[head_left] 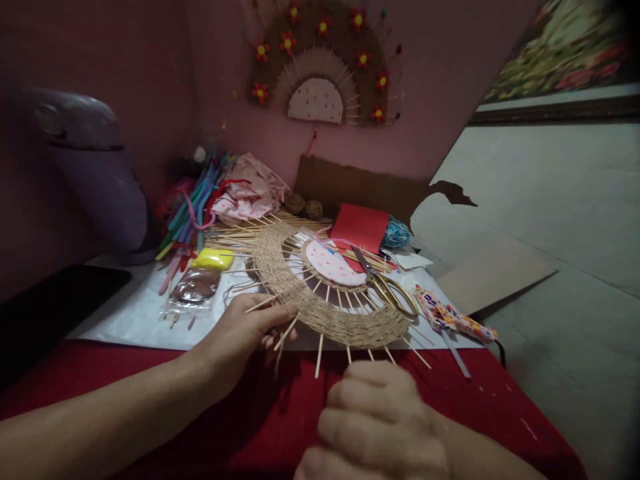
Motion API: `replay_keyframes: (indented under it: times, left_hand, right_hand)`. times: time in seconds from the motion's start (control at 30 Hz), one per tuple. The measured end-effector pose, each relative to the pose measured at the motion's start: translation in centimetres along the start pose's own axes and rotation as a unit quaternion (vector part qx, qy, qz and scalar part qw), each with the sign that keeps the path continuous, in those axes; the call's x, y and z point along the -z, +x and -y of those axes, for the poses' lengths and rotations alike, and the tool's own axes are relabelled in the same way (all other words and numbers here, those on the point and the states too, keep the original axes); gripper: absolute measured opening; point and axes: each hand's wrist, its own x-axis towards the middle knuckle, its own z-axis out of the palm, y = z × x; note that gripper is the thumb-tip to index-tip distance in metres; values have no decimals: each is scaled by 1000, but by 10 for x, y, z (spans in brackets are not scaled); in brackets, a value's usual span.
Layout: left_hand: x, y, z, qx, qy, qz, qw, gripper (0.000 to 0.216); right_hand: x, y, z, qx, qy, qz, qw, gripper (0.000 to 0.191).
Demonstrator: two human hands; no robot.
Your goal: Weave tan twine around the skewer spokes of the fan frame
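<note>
My left hand (255,327) pinches the near left edge of a woven twine half-ring (345,325), its thumb on top of the weave. Thin wooden sticks radiate through the ring and poke out past its outer edge. At its centre sits a half-circle of white cloth with pink dots (333,263). Gold-handled scissors (393,293) lie over the right side of the piece. Close to the camera, my right hand (375,427) is curled into a fist, slightly blurred; whatever it may hold is hidden. A loose strand of twine (279,357) hangs below my left hand.
Behind lie pipe cleaners (197,200), crumpled dotted cloth (253,190), twine balls (304,205), red sheet (359,225) and cardboard (355,183). Yellow clay (214,259) and a brown packet (195,287) are left; a glue gun (450,313) is right. A similar decorated half-ring (367,37) hangs above.
</note>
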Motion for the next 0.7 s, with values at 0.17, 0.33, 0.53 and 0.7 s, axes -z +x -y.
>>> replay_keyframes:
  times: [0.17,0.33,0.53,0.7]
  left_hand:
    - [0,3,-2,9,-8,7,1000,29]
    - [1,5,-4,24,-44,0,999,26]
    - [1,6,-5,31,-57,20,998,25]
    - [-2,4,-4,-7,-20,66,998,29]
  right_hand:
    - [-9,5,2,118,-2,37,992,31]
    - [-25,0,-1,133,12,39,990,36]
    - [-40,-6,0,100,-25,-23,994,40]
    - [-28,3,0,113,-62,-71,989,39]
